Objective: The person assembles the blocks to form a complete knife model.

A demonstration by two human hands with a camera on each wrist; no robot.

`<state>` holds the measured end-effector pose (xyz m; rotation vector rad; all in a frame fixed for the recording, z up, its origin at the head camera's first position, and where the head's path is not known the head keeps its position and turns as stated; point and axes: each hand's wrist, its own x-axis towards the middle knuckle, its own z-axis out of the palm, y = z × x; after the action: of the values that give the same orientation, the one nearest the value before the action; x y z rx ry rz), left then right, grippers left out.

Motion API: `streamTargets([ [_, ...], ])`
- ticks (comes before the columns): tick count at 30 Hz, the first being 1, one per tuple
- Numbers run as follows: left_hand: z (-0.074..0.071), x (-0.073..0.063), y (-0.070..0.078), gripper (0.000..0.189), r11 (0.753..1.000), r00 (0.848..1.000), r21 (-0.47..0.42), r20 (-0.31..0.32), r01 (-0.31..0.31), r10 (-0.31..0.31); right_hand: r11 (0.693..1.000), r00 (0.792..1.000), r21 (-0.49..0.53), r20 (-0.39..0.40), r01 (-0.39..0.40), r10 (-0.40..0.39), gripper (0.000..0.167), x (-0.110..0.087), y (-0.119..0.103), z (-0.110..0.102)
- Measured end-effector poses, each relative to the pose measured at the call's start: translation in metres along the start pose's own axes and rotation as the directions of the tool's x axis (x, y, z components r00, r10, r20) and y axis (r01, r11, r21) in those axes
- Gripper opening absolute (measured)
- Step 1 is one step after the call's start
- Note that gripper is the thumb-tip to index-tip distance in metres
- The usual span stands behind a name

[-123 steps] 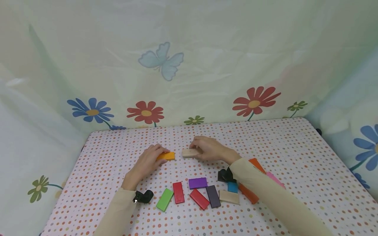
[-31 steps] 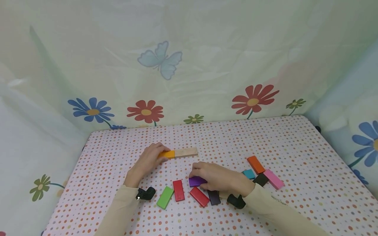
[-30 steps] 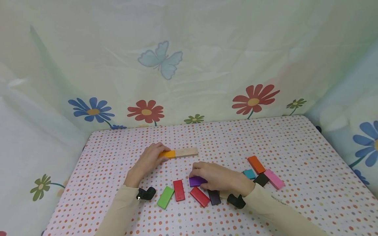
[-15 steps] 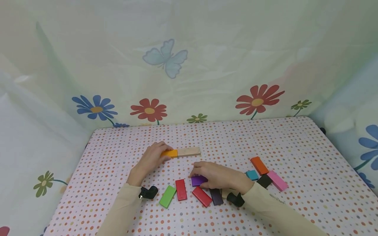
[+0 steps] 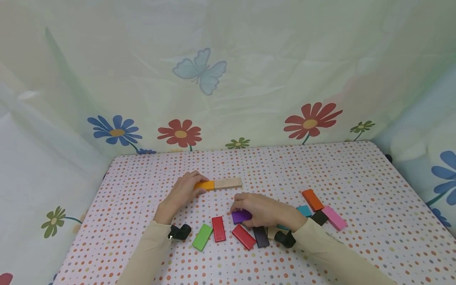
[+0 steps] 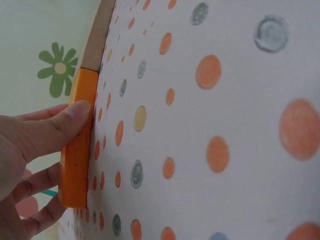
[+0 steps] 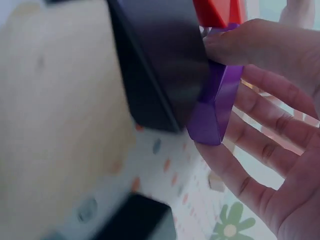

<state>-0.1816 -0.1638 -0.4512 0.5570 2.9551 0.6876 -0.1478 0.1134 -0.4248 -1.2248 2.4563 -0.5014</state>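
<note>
In the head view my left hand [image 5: 182, 193] pinches a yellow-orange block [image 5: 207, 185] lying on the dotted tablecloth. The left wrist view shows the thumb on the near side of that block [image 6: 80, 150]. A plain wooden block [image 5: 228, 183] lies end to end with it, to its right. My right hand [image 5: 265, 208] holds a purple block [image 5: 241, 217] between thumb and fingers, low over the cloth. In the right wrist view the purple block [image 7: 220, 102] is partly behind a dark block [image 7: 160, 60].
Near the front lie a green block [image 5: 202, 237], a red block [image 5: 219, 229], another red block [image 5: 244, 237] and a dark block [image 5: 261, 237]. Right of the right wrist are orange [image 5: 313, 200], pink [image 5: 335, 218], black [image 5: 319, 217] and blue [image 5: 304, 210] blocks. The right forearm hides some cloth.
My right hand has left the plain wooden block, now against the yellow-orange one, and come nearer to grip the purple block, which has just shifted slightly. The left hand keeps its hold.
</note>
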Motion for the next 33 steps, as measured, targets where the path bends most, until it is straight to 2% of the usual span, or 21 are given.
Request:
streamTargets([
  [6, 0.000, 0.000, 0.000, 0.033, 1.000, 1.000, -0.007, -0.007, 0.006, -0.006, 0.998, 0.998, -0.065, -0.061, -0.003, -0.001, 0.035, -0.005, 0.005, -0.012],
  [20, -0.002, 0.000, 0.001, 0.034, 1.000, 1.000, -0.027, 0.003, 0.010, -0.010, 0.992, 0.986, -0.113, -0.165, -0.050, 0.030, 0.037, -0.005, 0.032, -0.046],
  [28, -0.002, -0.001, 0.000, 0.033, 1.000, 1.000, -0.030, -0.007, 0.001, -0.002, 0.993, 0.974, -0.106, -0.224, -0.050, 0.025, 0.037, 0.001, 0.048, -0.050],
  [33, -0.002, -0.001, 0.001, 0.033, 1.000, 1.000, -0.017, -0.015, -0.018, 0.018, 0.993, 0.969, -0.094, -0.241, -0.075, 0.051, 0.037, 0.004, 0.057, -0.050],
])
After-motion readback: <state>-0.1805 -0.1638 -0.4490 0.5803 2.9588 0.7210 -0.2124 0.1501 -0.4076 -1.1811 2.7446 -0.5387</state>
